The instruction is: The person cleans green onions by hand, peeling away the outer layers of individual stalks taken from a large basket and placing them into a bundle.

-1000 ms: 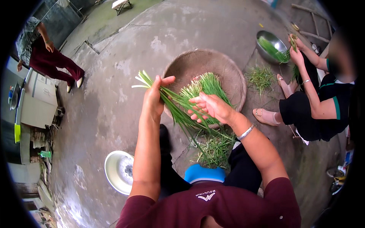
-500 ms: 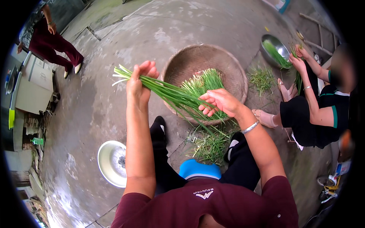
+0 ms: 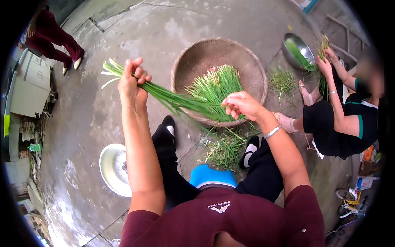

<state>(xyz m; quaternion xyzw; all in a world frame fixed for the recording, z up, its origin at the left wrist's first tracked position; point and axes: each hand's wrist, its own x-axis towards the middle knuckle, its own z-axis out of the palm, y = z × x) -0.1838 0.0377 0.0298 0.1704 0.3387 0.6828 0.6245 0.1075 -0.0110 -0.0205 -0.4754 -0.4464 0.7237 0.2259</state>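
Note:
My left hand is closed round a bundle of long green chives, close to its pale cut ends, which stick out to the left. From there the leaves stretch across the near side of a round woven basket. Over the basket's near right part, my right hand has its fingers closed at the leafy end of the bundle. Just what those fingertips pinch is partly hidden. A thick heap of chives lies inside the basket, below and behind the held bundle.
Green trimmings lie between my feet, before a blue stool. A pale basin stands to the left. At right a seated person holds chives beside a metal bowl; another person stands far left.
My left hand has moved left with the chives, drawing away from my right hand. My right hand's fingers, looser before, are now curled closed at the leaf ends.

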